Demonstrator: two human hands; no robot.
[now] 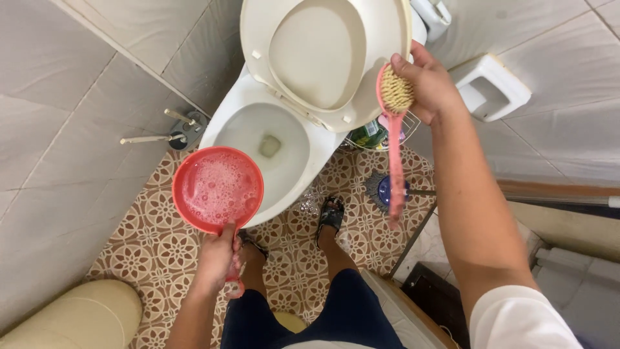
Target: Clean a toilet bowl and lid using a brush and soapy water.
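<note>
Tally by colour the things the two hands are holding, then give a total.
Red: 1, the round red plastic scoop of foamy water in the left hand
Pink: 1, the long pink plastic brush with tan bristles in the right hand, held by its head
Total: 2

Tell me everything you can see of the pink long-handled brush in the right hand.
The pink plastic long-handled scrub brush has an oval head of pale tan bristles facing the camera. The right hand pinches it at the head, so its thin handle hangs straight down, free, its tip above the patterned floor tiles. It is held beside the raised white toilet seat, apparently without touching it. Nothing but the grip touches it.
</note>
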